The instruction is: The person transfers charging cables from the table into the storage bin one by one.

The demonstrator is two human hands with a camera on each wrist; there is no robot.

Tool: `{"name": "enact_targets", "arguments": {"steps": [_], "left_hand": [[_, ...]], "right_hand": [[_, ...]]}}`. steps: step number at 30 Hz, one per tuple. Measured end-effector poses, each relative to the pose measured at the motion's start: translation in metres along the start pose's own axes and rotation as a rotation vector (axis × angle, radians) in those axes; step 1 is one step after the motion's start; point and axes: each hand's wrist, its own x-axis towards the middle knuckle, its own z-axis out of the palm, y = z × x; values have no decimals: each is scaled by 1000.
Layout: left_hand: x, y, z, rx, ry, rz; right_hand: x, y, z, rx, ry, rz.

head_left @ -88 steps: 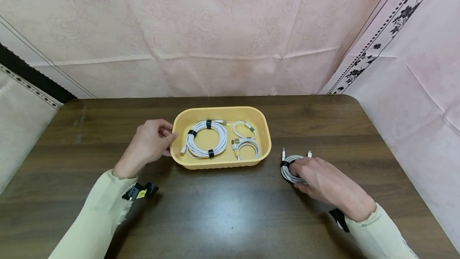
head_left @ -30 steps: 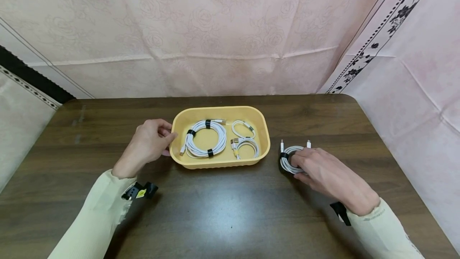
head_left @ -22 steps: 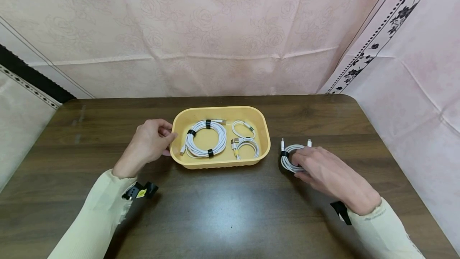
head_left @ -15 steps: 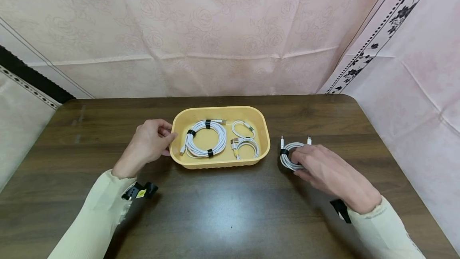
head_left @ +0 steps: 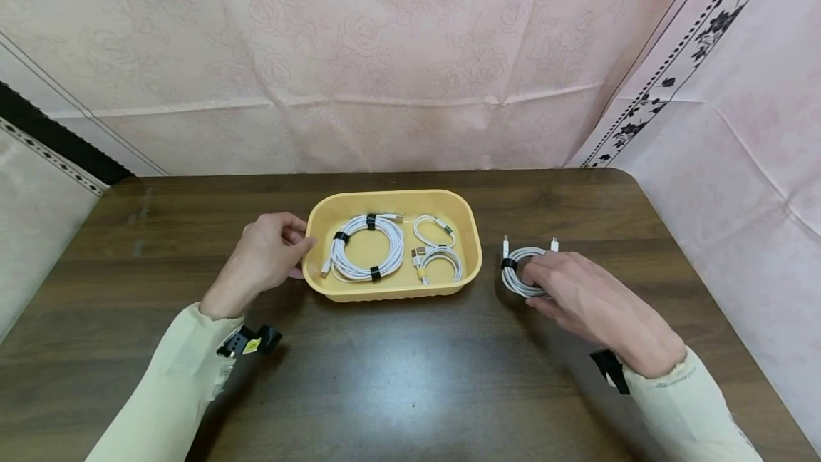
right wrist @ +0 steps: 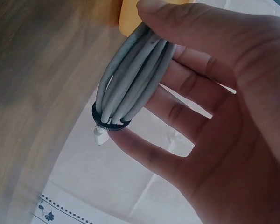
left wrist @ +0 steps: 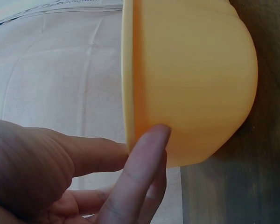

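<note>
A shallow yellow plastic basket (head_left: 385, 296) stands on the table, two coils inside it. My left hand (head_left: 269, 252) pinches its left rim; in the left wrist view the thumb is at the rim and the fingers lie against the outer wall (left wrist: 196, 84). To the basket's right, my right hand (head_left: 580, 305) grips a coiled grey-white charging cable (head_left: 513, 282) between thumb and fingers. Its two plugs point toward the back. The right wrist view shows the cable's strands (right wrist: 130, 79) bundled by a black strap (right wrist: 111, 123); part of the coil is hidden by the hand.
In the basket lie a large white cable coil (head_left: 399, 244) with black ties on the left and a smaller white cable (head_left: 449, 254) on the right. The brown wooden table (head_left: 410, 376) ends at a pink-white cloth backdrop (head_left: 385, 77); more cloth (head_left: 757, 234) hangs on the right.
My right hand has moved with the coiled cable a little toward the back of the table, its plugs now farther back. My left hand and the basket have stayed put.
</note>
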Motion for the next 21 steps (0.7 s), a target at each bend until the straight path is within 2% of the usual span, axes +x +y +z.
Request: {"name": "enact_targets", "arguments": {"steps": [21], "left_hand": [[0,0,0,6,-3,-1]], "right_hand": [[4,0,-5,-51,62,-42]]}}
